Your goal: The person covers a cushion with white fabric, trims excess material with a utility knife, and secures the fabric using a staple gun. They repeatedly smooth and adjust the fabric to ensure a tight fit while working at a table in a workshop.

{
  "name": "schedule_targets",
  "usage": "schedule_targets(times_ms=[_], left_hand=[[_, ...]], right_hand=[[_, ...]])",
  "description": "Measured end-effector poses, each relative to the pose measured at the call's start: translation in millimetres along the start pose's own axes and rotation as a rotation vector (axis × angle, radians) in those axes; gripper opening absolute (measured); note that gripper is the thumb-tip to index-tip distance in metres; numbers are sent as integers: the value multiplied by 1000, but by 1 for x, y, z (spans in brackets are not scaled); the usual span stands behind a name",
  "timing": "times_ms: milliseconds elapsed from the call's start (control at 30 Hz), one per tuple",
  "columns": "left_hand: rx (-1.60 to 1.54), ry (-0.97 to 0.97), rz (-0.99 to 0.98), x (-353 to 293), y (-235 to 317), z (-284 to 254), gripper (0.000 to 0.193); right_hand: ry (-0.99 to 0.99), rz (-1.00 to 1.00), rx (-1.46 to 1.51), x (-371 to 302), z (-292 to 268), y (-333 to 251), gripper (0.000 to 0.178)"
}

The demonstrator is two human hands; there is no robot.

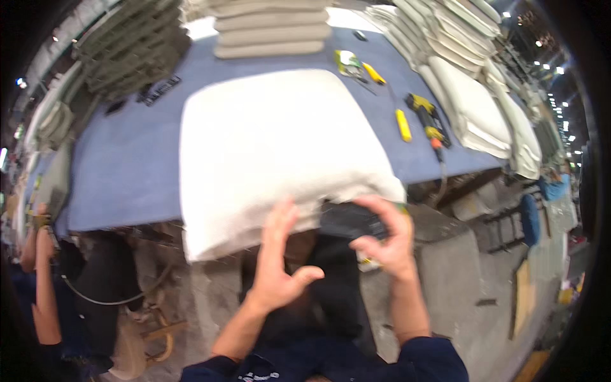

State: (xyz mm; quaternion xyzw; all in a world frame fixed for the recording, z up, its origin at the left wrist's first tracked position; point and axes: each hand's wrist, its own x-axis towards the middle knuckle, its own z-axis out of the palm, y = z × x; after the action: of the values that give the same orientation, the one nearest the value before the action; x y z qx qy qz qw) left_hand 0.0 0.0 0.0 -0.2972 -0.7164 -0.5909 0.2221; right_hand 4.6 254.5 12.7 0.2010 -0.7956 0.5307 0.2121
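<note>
A cream padded cushion [280,134] lies on the blue-covered table [127,172], its near edge overhanging toward me. My left hand [280,261] is at that near edge, fingers stretched out and thumb apart, with nothing in it. My right hand [391,239] curves its fingers and thumb round the right end of a flat black piece [347,219], held against the cushion's near right edge. Motion blurs the piece, and I cannot make out its exact kind.
A yellow and black power tool [428,121] with a hose lies at the right, near two yellow-handled tools [403,125] and a green packet [349,63]. Cushion stacks [270,28] line the back and sides. Black parts [159,92] lie far left. Another person's arm [44,280] shows at left.
</note>
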Motion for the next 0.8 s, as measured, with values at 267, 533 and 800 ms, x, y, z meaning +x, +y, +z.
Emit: schedule_targets(times_ms=[267,533,800], left_hand=[[666,28,-457,-477,105,344,34],[1480,-233,-854,-845,122,462,44],[1075,269,-581,-741,61,572,37]], right_hand=[[274,334,-278,-167,-469,278,61],[231,-217,-428,-414,-479,216,59],[217,-50,-554,-716,-517,90,41]])
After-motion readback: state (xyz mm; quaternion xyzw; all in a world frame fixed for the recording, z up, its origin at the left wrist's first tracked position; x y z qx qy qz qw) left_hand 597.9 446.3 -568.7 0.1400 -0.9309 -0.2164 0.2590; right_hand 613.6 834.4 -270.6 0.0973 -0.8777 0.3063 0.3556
